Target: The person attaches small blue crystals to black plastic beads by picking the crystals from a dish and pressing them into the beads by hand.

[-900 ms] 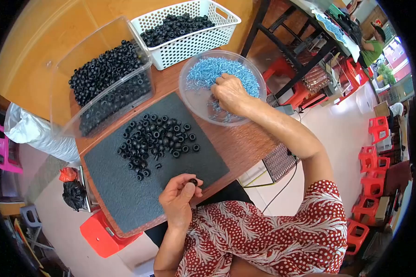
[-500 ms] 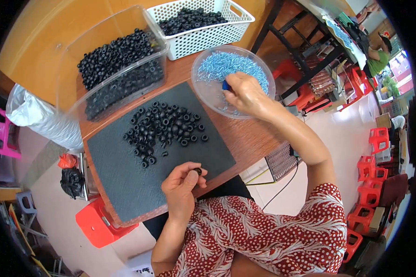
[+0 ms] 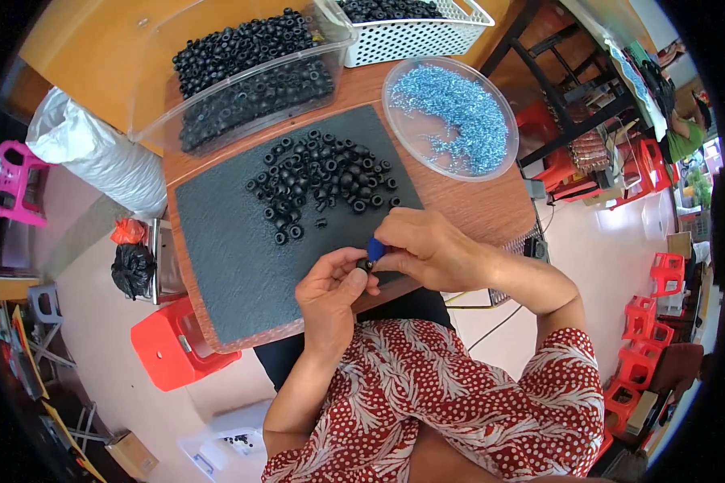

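Pinching 1 dark ring-like piece (image 3: pixel 364 264) in the left hand (image 3: pixel 329 290), narrow grip, presumably to steady it. Holding a small blue object (image 3: pixel 376 249) in the right hand (image 3: pixel 435 251), thumb and fingertips tight on it, close by the piece; can't tell if touching. Working at the table's (image 3: pixel 487 216) near edge, probably for a close look. Just beyond, on the grey mat (image 3: pixel 234 241): loose black rings (image 3: pixel 338 173), likely spread for easy pickup. Far right: clear round dish (image 3: pixel 413 133) with blue bits (image 3: pixel 467 113), seemingly within right-hand reach. Far left: clear bin (image 3: pixel 157 101), then white basket (image 3: pixel 419 43), likely off the mat for space.
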